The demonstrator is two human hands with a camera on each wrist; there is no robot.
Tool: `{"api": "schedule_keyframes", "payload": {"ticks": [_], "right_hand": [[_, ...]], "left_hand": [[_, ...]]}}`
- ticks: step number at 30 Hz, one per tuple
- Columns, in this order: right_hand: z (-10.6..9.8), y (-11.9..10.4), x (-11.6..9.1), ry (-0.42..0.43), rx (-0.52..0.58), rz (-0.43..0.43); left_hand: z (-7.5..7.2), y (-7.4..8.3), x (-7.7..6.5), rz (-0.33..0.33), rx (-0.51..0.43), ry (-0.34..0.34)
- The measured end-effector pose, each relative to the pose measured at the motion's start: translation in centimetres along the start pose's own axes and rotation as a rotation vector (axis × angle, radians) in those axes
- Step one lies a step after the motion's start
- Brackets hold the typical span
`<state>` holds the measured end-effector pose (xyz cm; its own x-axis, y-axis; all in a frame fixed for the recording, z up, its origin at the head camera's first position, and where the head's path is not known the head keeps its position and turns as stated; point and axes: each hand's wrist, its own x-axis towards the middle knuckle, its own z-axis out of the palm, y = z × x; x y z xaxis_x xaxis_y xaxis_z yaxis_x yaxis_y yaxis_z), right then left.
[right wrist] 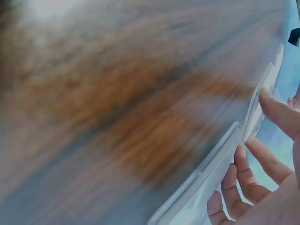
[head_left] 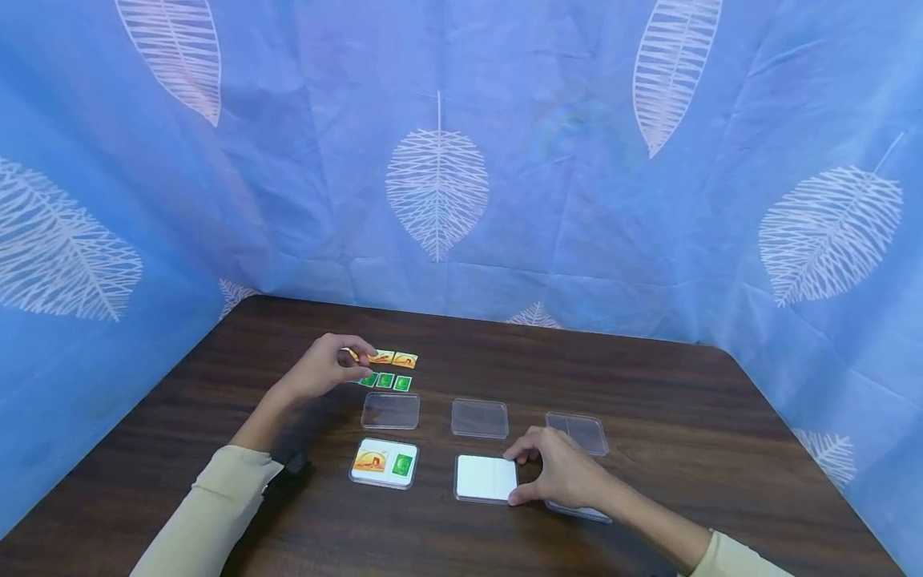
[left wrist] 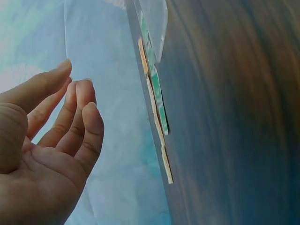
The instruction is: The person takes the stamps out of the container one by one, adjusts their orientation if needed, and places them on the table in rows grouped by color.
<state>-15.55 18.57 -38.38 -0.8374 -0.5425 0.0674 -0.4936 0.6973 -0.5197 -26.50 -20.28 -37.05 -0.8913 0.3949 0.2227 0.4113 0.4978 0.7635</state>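
Observation:
My left hand (head_left: 320,369) is held over the left end of two rows of small cards, its fingers bent and the thumb apart from them. In the left wrist view nothing shows between its fingertips. One row is orange picture cards (head_left: 405,361), the other green picture cards (head_left: 402,383). My right hand (head_left: 566,473) grips the right side of the middle clear plastic case (head_left: 486,478), thumb at its near corner and forefinger at its far corner. A white insert fills that case. Another case (head_left: 384,463) to its left bears one orange and one green card on white.
Behind the cases lie clear lids: a left lid (head_left: 390,410), a middle lid (head_left: 479,419) and a right lid (head_left: 587,433). A third case (head_left: 580,511) is partly hidden under my right hand. The dark wooden table (head_left: 685,513) meets a blue leaf-patterned curtain (head_left: 548,200).

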Motion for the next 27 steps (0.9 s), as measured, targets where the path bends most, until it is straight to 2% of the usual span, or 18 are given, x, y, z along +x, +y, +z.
{"api": "schedule_keyframes", "payload": {"ticks": [7,11,15,21,27], "right_hand": [[-0.3,-0.5,0.4,0.012,0.027,-0.009],[-0.4,-1.5,1.2,0.099,0.012,-0.022],[0.4,-3.5,2.5,0.166,0.033,-0.054],[2.6,-6.9,6.1,0.108,0.082,-0.046],[4.2,-8.3,8.7,0.031,-0.001,-0.046]], "left_hand": [[0.0,1.0,-0.2,-0.026,-0.008,-0.004],[-0.1,1.5,-0.4,-0.004,-0.012,-0.009],[0.4,2.3,-0.1,0.022,-0.015,-0.031],[1.1,3.2,-0.1,0.046,-0.022,-0.059],[1.3,3.7,-0.3,0.061,-0.012,-0.092]]}}
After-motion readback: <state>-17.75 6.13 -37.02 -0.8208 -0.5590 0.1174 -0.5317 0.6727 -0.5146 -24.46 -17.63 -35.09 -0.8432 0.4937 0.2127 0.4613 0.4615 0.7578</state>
